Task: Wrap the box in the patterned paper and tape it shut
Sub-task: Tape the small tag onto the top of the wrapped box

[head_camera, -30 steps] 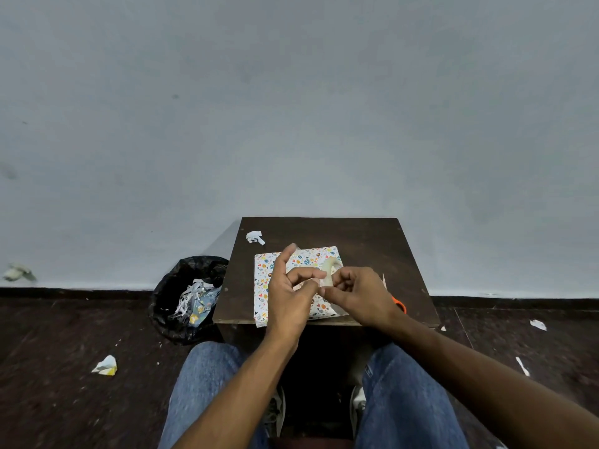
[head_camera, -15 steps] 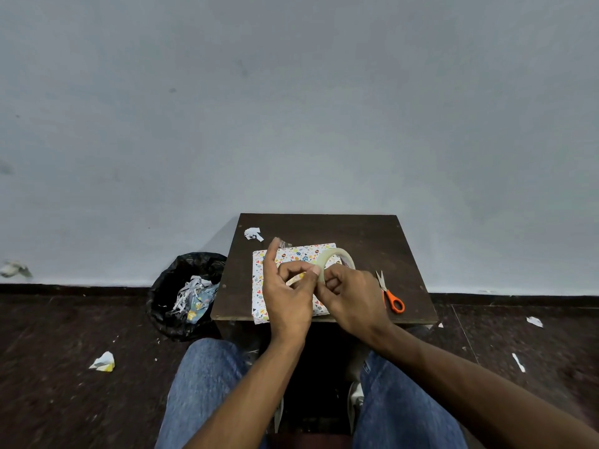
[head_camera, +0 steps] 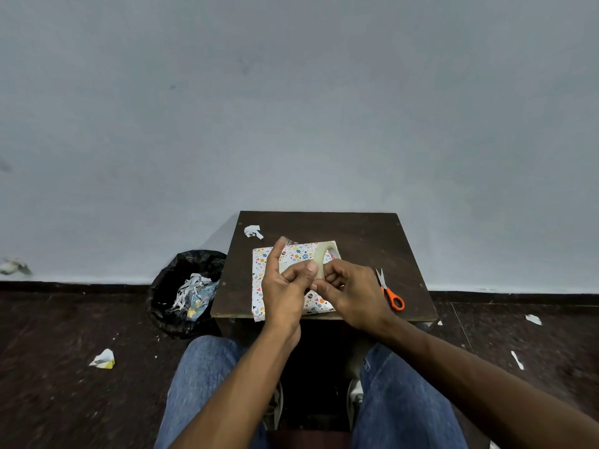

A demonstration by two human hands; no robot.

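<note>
A box wrapped in white patterned paper [head_camera: 293,254] lies flat on a small dark wooden counter [head_camera: 363,234], toward its near left side, with its near edge reaching the counter's front edge. Above the box, both hands meet around a roll of clear tape [head_camera: 324,254]. The right hand [head_camera: 351,294] has its fingers curled around the roll, holding it tilted on edge over the box. The left hand [head_camera: 285,286] pinches at the roll's rim with thumb and bent fingers, while its index finger points straight up, away from the person. A loose clear strip shows by that fingertip; its attachment is unclear.

Orange-handled scissors [head_camera: 390,291] lie on the counter just right of the right hand. A torn white paper scrap [head_camera: 253,231] sits near the counter's far left corner. A black-lined bin [head_camera: 186,288] holding paper cuttings stands on the floor left of the counter. The person's knees in blue jeans [head_camera: 207,377] fill the foreground.
</note>
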